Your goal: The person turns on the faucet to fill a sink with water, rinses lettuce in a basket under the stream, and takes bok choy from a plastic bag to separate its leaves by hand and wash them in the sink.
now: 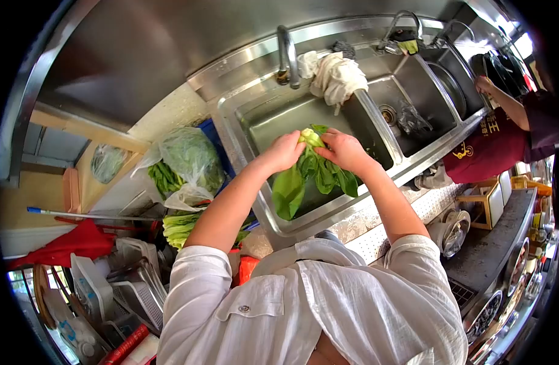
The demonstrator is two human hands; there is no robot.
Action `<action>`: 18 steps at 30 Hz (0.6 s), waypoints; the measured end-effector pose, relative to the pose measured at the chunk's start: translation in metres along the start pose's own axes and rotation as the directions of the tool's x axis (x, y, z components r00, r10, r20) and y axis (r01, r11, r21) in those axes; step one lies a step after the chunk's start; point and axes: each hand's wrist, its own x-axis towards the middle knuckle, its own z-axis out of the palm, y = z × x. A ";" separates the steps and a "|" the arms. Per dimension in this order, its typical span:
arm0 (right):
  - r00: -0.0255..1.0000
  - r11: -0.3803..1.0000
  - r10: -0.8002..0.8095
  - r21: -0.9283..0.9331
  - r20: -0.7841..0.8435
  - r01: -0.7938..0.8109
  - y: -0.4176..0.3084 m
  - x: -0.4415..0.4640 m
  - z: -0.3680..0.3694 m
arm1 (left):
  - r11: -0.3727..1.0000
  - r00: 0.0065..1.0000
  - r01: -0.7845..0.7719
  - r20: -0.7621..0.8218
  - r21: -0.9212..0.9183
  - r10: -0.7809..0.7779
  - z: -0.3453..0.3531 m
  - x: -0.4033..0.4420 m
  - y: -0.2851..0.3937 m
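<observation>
A bunch of bok choy (316, 161) is held over the left sink basin (261, 121), its pale stem end pointing away from me and its broad green leaves hanging toward me. The fingers of my left hand (285, 151) close on the stem end from the left. On the other side, my right hand (346, 149) grips the same stems, with leaves dropping below its fingers. Several leaves spread beneath both hands, near the front rim. My fingertips partly cover the stems.
A faucet (287, 56) and a crumpled white cloth (337, 79) are at the basin's back. Bagged greens (194, 159) sit at the left, with more leafy stalks (179, 228) below. Another person in a maroon top (495, 143) stands by the right-hand basins.
</observation>
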 end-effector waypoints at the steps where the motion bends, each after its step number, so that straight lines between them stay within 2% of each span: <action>1: 1.000 1.000 0.012 -0.001 -0.006 -0.012 0.013 -0.005 -0.003 | 1.000 1.000 -0.008 0.011 0.002 0.008 0.003 0.007 0.001; 3: 0.993 0.975 0.092 0.195 0.077 -0.106 0.036 -0.013 -0.011 | 0.990 0.995 -0.021 0.098 -0.136 0.034 0.001 0.018 0.006; 4: 0.997 0.948 0.053 0.312 0.053 -0.067 0.054 -0.017 -0.005 | 0.998 0.995 -0.017 0.097 -0.055 0.022 -0.001 0.022 0.007; 5: 0.997 0.946 0.058 0.315 0.051 -0.071 0.056 -0.019 -0.010 | 0.998 0.994 -0.018 0.103 -0.052 0.023 0.006 0.028 0.006; 6: 0.965 0.819 0.148 0.520 0.216 -0.242 0.055 -0.021 -0.017 | 0.982 0.982 -0.170 -0.097 -0.076 0.163 0.015 0.032 0.002; 7: 0.901 0.627 0.185 0.659 0.392 -0.415 0.052 -0.022 -0.022 | 0.945 0.911 -0.320 -0.297 -0.067 0.287 0.024 0.036 -0.003; 8: 0.874 0.533 0.196 0.699 0.445 -0.476 0.050 -0.022 -0.023 | 0.905 0.986 -0.104 -0.164 -0.413 0.039 0.024 0.033 0.011; 9: 0.873 0.533 0.190 0.700 0.449 -0.476 0.050 -0.021 -0.022 | 0.906 0.985 -0.099 -0.167 -0.412 0.032 0.028 0.033 0.014; 11: 0.883 0.524 0.169 0.718 0.438 -0.457 0.047 -0.016 -0.019 | 0.614 1.000 0.007 0.021 -0.789 0.016 0.035 0.033 0.016; 12: 0.924 0.664 0.203 0.648 0.325 -0.374 0.048 -0.014 -0.009 | 0.613 0.998 -0.027 -0.056 -0.790 -0.028 0.039 0.032 0.018; 13: 0.923 0.663 0.195 0.649 0.333 -0.374 0.045 -0.013 -0.004 | 0.612 0.997 -0.024 -0.060 -0.791 -0.038 0.042 0.030 0.018; 14: 0.983 0.833 0.155 0.523 0.095 -0.182 0.039 -0.011 0.000 | 0.598 0.976 0.042 -0.094 -0.800 -0.196 0.042 0.027 0.022; 15: 0.990 0.946 0.051 0.325 -0.135 -0.004 0.034 -0.009 0.004 | 0.575 0.929 0.104 -0.128 -0.812 -0.348 0.043 0.025 0.024; 18: 0.998 0.927 0.043 0.375 -0.054 -0.019 0.027 -0.003 0.010 | 0.606 0.904 0.082 -0.197 -0.791 -0.380 0.045 0.019 0.027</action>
